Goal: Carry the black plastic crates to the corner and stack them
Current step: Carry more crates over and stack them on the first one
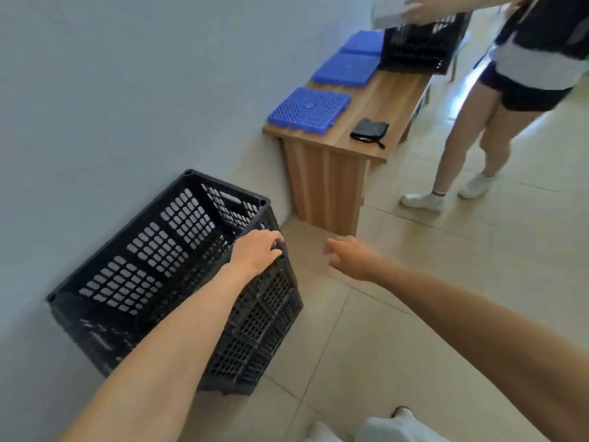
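A black perforated plastic crate stands on the tiled floor against the pale wall, its open top facing up. My left hand rests on the crate's near long rim with the fingers curled over the edge. Just right of the crate, my right hand hangs in the air above the floor, fingers loosely apart and holding nothing. A second black crate sits on the far end of the wooden bench.
A wooden bench runs along the wall beyond the crate, carrying three blue grid tiles and a small black pouch. Another person stands at the bench's right, hands near the far crate. Tiled floor stretches right.
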The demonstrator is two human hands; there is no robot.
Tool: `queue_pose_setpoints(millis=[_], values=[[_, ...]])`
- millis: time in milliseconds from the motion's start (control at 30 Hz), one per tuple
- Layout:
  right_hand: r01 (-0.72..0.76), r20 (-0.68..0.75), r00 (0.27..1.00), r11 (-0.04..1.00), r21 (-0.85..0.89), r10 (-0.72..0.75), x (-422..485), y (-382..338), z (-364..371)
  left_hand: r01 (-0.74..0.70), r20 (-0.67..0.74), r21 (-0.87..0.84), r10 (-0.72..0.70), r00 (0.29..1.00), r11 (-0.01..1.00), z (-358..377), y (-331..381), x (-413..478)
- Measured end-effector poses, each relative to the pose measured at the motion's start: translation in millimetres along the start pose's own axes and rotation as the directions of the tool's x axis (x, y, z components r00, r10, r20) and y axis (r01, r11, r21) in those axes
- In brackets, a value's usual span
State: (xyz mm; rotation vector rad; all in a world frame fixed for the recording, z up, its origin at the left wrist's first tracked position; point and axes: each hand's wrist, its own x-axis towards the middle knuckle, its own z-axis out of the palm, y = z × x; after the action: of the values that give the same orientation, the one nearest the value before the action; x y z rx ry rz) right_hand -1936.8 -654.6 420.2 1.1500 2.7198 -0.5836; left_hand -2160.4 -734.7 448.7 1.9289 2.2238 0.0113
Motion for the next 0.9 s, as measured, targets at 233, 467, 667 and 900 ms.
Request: queue_pose_setpoints(millis=[233, 467, 667, 900], values=[[-0.428, -0.052, 0.895, 0.886, 0.176, 0.443, -133, 169, 0, -0.329, 0.072, 0.002, 0.328, 0.942, 0.944, 14, 195, 82], [-0.712, -0.066, 0.651, 0.638, 0.293, 0.757, -329, 321, 12, -0.574, 0.161, -0.096, 0.582, 0.797, 0.813, 51, 454, 105], [-0.847, 0.019, 0.377, 0.337, 0.41, 0.926, -484, 398, 47, -0.789, 0.26, -0.17, 0.799, 0.542, 0.59, 112, 658, 81], [-0.845, 0.151, 0.073, -0.02, 0.534, 0.986, -605, 428, 105, -0.924, 0.38, -0.225, 0.901, 0.211, 0.311, 182, 820, 45]])
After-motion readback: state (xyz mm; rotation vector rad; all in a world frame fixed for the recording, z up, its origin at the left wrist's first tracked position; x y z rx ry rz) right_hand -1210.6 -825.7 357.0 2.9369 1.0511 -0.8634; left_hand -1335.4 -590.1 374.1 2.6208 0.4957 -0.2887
